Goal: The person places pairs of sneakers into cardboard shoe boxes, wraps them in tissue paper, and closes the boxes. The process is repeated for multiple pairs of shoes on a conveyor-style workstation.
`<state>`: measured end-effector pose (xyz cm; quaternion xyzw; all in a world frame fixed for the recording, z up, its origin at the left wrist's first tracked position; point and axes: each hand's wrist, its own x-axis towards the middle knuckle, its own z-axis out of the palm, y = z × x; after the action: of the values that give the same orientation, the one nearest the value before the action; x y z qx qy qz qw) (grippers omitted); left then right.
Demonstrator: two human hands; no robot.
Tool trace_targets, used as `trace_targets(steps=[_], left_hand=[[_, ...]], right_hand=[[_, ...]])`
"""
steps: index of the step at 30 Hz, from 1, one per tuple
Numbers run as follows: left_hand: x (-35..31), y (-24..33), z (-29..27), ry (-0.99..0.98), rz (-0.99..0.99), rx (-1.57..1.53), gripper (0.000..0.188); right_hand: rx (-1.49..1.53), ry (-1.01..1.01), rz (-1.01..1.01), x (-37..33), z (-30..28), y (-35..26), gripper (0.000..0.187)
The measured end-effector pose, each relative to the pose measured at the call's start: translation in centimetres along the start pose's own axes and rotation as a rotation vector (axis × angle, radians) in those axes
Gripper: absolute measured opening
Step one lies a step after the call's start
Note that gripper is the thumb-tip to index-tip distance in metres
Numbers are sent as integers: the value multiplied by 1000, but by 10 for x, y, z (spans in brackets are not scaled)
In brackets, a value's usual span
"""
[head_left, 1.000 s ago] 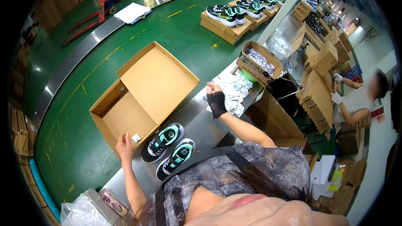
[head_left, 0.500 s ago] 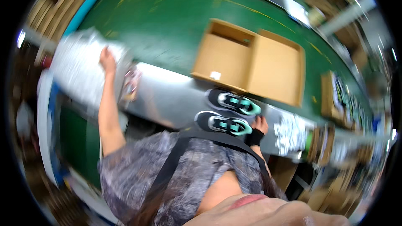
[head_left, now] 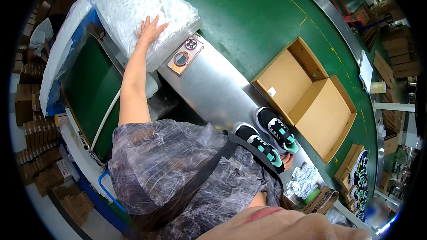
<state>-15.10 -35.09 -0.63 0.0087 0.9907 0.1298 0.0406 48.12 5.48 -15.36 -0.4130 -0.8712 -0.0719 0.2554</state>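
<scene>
My left hand, fingers spread, lies on a large clear plastic bag with white patterned sheets inside. Low on the right, my right hand is at the heels of two black shoes with white laces and mint-green heels. It is partly hidden, and its grip cannot be made out. The farther shoe and the nearer shoe lie side by side on the metal ledge; my shoulder strap covers part of the nearer one. Beyond them an open brown shoebox rests with its lid folded back.
A phone in a shiny case lies on the ledge beside the bag. Crumpled white paper sits past my right hand, near a tape roll. Several shoes stand by a box on the green belt. A person is at far left.
The view has turned left, so the shoes and box appear lower and farther right. My left hand's fingers, bunched on the bag before, are now spread flat over it. My right hand stays by the heels.
</scene>
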Motion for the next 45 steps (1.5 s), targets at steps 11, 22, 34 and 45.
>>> trace_targets(steps=[11, 22, 34, 45], left_hand=[[15, 25, 3, 354, 3, -56, 23], [-39, 170, -97, 745, 744, -441, 20], [-275, 456, 14, -690, 1054, -1329, 26], [-216, 374, 100, 44, 1257, -256, 52]], right_hand=[[36, -14, 67, -14, 4, 14, 29], [430, 173, -22, 168, -142, -96, 40], [1537, -150, 533, 269, -79, -154, 52], [1424, -536, 956, 256, -34, -144, 36]])
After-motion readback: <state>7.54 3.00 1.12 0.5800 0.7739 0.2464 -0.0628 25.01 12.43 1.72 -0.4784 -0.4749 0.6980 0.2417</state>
